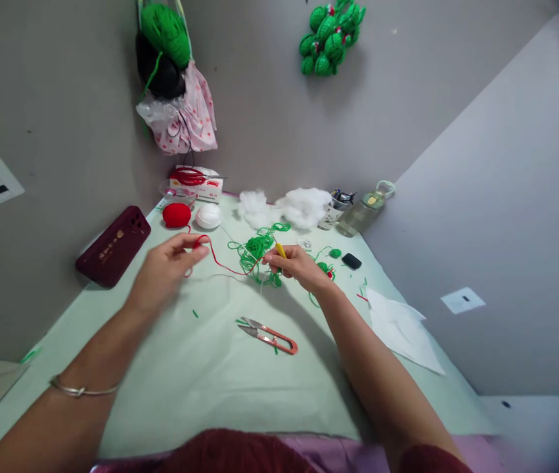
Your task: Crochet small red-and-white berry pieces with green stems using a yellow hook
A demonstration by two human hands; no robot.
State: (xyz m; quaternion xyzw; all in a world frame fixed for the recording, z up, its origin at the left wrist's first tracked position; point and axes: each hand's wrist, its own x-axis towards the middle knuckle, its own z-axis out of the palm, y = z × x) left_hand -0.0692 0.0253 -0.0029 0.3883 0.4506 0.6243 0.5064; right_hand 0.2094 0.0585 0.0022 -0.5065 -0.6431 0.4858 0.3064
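Observation:
Between my hands, above the table, runs a slack strand of red yarn. My left hand pinches the strand near the red yarn ball, with fingertips closed. In my right hand is a crochet hook with a yellow handle, and the strand's other end meets its fingertips. What the fingertips pinch there is too small to make out. Tangled green yarn lies just behind and beside my right hand. Thread snips with orange handles rest on the table in front of me.
A white yarn ball, white stuffing, a pen cup and a bottle line the back. A dark red phone leans at left. White paper lies right, near a small black object.

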